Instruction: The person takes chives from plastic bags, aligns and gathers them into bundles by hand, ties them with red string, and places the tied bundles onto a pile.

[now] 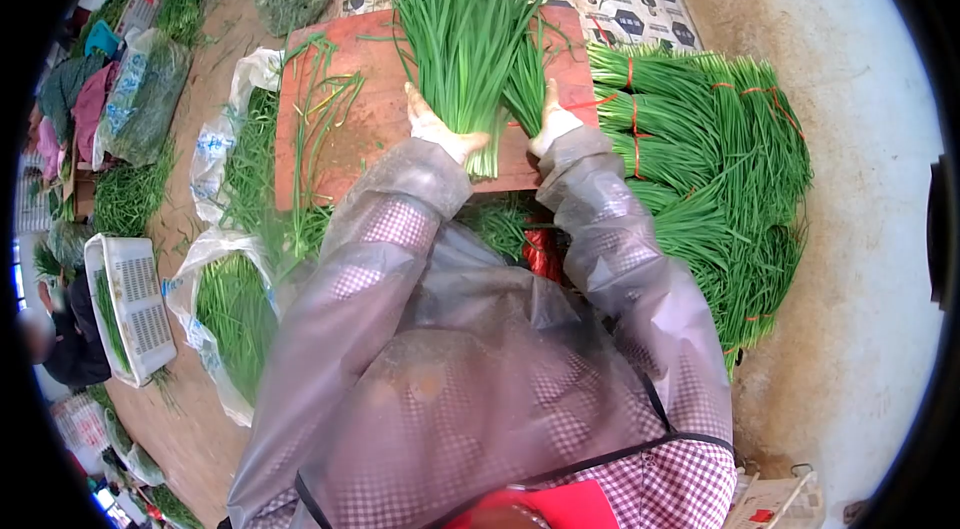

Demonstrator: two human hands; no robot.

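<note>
Two hands of yours are at the sides of a big green bunch (455, 39), low down near the pale stem ends. Your left hand (437, 129) grips the bunch, with the thumb across the stems. Your right hand (552, 124) is up against a thin clump (524, 84) on the other side; you can't tell from here how tightly it is closed. The long leaves fan out ahead of your hands, and the stem ends sit between them.

Under your hands is a red board (355, 151). Loose leaves (318, 109) lie on it, left of your left hand. Just past your right hand are piled bundles (690, 134) of green stalks, some tied with red bands (635, 117). Farther left of your left hand are white bags (212, 154) of greens and a white crate (150, 314).
</note>
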